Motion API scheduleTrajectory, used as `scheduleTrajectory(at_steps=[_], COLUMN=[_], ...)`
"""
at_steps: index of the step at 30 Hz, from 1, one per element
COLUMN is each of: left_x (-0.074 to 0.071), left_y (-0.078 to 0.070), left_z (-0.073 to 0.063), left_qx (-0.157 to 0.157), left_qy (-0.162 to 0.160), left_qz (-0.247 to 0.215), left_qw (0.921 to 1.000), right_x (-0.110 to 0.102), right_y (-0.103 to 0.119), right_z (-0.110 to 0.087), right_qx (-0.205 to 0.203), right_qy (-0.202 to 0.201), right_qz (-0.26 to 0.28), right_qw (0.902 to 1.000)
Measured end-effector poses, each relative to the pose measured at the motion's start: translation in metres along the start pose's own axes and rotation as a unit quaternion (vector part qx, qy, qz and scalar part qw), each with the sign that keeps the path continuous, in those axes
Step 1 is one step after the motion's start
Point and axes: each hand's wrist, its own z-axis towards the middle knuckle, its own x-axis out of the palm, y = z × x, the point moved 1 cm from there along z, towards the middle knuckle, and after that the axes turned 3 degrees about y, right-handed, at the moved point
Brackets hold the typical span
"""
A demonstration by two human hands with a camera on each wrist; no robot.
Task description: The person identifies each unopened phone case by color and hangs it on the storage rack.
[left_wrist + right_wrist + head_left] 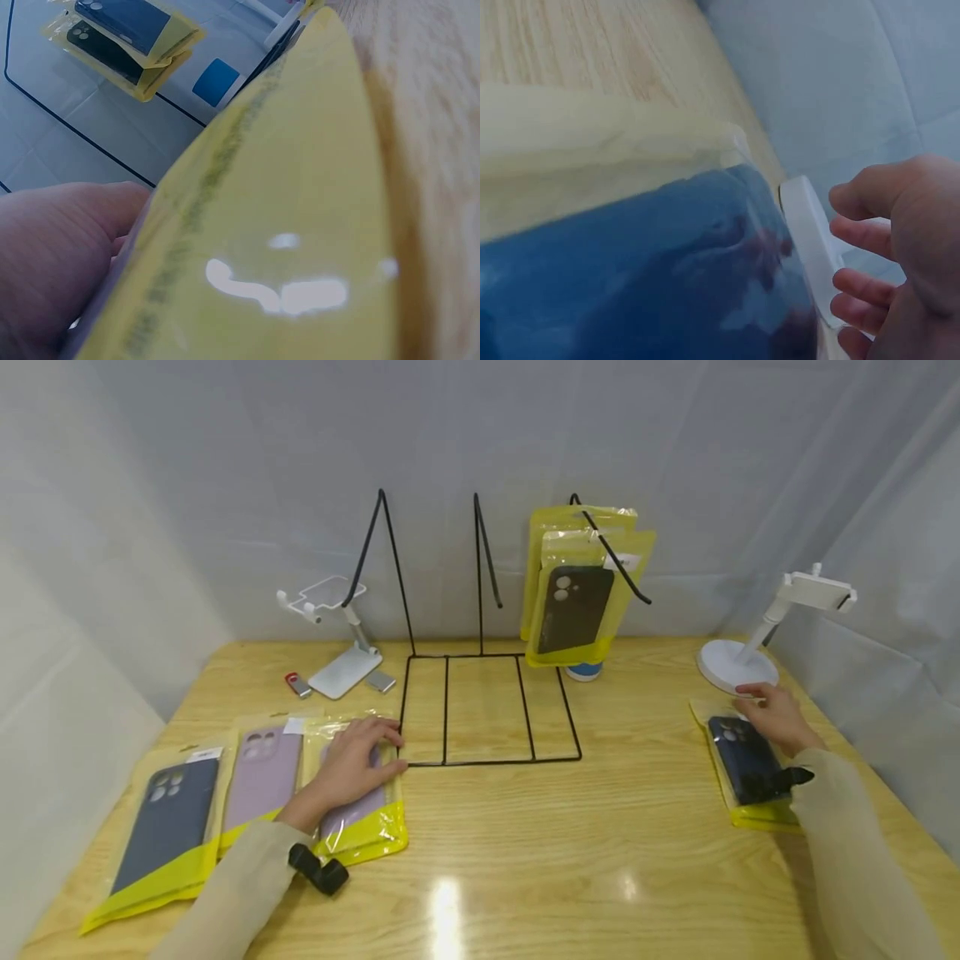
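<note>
My left hand (351,766) lies over a yellow-edged clear pouch (375,831) with a purple phone case in it, fingers reaching to the rack's left front corner. In the left wrist view the pouch's yellow face fills the middle, the thumb side (64,255) beside it. My right hand (780,717), fingers loosely bent, hovers by the top end of a pouch with a dark blue phone case (742,756). In the right wrist view nothing sits between the fingers (866,292). Left of my left hand lie pouches with another purple case (262,772) and a dark blue case (167,822).
A black wire rack (510,762) with three hooks stands mid-table; pouched dark phone cases (573,610) hang on its right hook. White phone stands (345,672) (738,667) stand left and right. Two USB sticks (297,685) (381,681) lie near the left stand. A blue-and-white round object (584,672) sits behind the rack.
</note>
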Motion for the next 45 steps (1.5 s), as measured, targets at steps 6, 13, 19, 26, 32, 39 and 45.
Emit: scheduleTrajectory(at_steps=[6,13,19,26,32,39,45], left_x=[-0.001,0.000,0.000,0.000,0.000,0.000,0.001], left_y=[0.001,0.002,0.002,0.001,0.001,0.000,0.000], left_z=[0.000,0.000,0.001,0.001,0.002,0.003,0.001], left_qx=[-0.005,-0.006,-0.006,0.002,0.002,0.003,0.002], left_qy=[0.004,0.003,0.000,-0.005,-0.005,-0.005,-0.002], left_qz=[0.002,0.001,-0.002,0.000,-0.001,-0.001,0.003], left_qw=[1.0000,1.0000,1.0000,1.0000,1.0000,1.0000,1.0000], right_x=[-0.001,0.000,0.000,0.001,0.002,0.011,0.024], right_y=[-0.005,-0.011,-0.009,-0.004,0.005,0.014,0.026], right_z=[0.000,-0.001,-0.001,-0.006,-0.009,-0.007,-0.007], right_qx=[0.062,0.109,0.106,0.110,0.084,0.004,-0.072], right_qy=[0.063,0.098,0.088,0.115,0.114,0.105,0.089], right_qz=[-0.069,-0.077,-0.061,-0.048,-0.039,-0.091,-0.075], right_qw=[0.9937,0.9862,0.9887,0.9860,0.9891,0.9904,0.9905])
